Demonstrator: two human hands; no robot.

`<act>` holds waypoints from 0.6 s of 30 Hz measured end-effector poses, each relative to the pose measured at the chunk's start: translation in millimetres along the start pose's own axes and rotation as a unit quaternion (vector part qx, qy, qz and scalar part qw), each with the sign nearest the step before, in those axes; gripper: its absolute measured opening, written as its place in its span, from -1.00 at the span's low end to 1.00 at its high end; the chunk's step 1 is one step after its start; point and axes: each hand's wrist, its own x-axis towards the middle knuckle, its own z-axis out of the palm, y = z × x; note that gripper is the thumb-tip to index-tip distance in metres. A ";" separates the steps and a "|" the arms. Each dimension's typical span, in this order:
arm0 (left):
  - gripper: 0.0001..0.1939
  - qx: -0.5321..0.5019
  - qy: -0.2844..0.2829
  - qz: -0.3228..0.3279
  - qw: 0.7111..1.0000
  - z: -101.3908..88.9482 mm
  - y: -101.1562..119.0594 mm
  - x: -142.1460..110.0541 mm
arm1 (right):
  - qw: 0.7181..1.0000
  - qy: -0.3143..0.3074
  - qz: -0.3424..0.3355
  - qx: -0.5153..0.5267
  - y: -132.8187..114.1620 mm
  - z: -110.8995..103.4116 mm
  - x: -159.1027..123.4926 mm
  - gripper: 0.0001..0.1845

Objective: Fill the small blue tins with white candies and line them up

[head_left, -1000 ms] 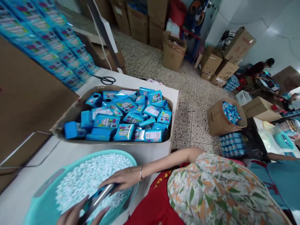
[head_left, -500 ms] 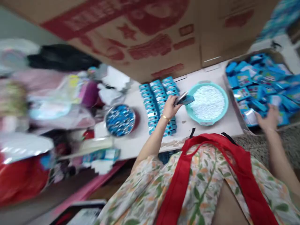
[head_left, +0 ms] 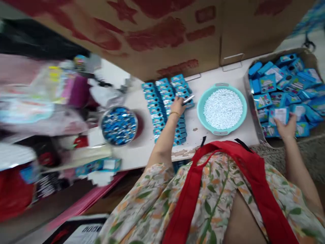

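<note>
My left hand (head_left: pixel 178 105) is closed around a slim silver-and-dark tool (head_left: pixel 188 100), whose exact kind I cannot make out. It is over the rows of small blue printed boxes (head_left: pixel 156 107) on the table. At the right, my right hand (head_left: pixel 287 127) reaches into a cut-down carton (head_left: pixel 257 127) of loose blue boxes. Its thumb and fingers are apart, with the thumb against a blue box with a white label (head_left: pixel 279 115). Between my hands stands a turquoise basin (head_left: pixel 200 110) of small white pieces (head_left: pixel 223 109).
A round metal bowl (head_left: pixel 136 127) of shiny blue wrapped pieces stands left of the rows. Behind the table (head_left: pixel 139 156) rises a large cardboard box (head_left: pixel 175 37). Black scissors (head_left: pixel 308 44) lie beyond the carton. Plastic bags (head_left: pixel 66 115) crowd the far left.
The view has swung left. My hands, together over the basin at first, have parted. My left hand has moved to the rows, where the blue box it held no longer shows; my right is in the carton.
</note>
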 end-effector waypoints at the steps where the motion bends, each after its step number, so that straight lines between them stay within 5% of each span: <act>1: -0.42 -0.003 0.018 -0.007 1.000 2.8 -2.7 -1.9 | 0.998 0.001 -0.015 0.054 -6.2 -2.0 2.3 -0.06; 3: -0.21 -0.023 0.066 -0.009 0.998 8.8 -8.7 -7.4 | 0.988 -0.010 -0.063 0.139 -19.4 -4.7 2.2 -0.05; 5: -0.31 -0.048 0.074 0.035 0.996 13.9 -9.8 -17.3 | 0.977 -0.033 -0.098 0.188 -36.3 -2.8 -5.3 -0.01; 7: -0.50 -0.067 0.020 0.111 0.991 17.7 -1.2 -33.9 | 0.967 -0.063 -0.084 0.233 -57.6 3.3 -19.5 -0.06; 9: -0.60 -0.074 -0.073 0.198 0.975 22.0 16.1 -54.6 | 0.941 -0.110 -0.009 0.320 -80.3 10.8 -37.1 -0.14; 12: -0.70 -0.035 -0.157 0.255 0.953 33.9 48.7 -83.8 | 0.844 -0.203 0.162 0.469 -107.1 20.6 -59.7 -0.33; 15: -0.86 0.025 -0.172 0.202 0.964 52.5 80.8 -104.2 | 0.761 -0.269 0.276 0.521 -117.9 26.3 -72.7 -0.48; 18: -0.90 0.028 -0.179 0.156 0.971 75.2 113.0 -109.4 | 0.738 -0.302 0.321 0.512 -115.5 26.4 -80.8 -0.51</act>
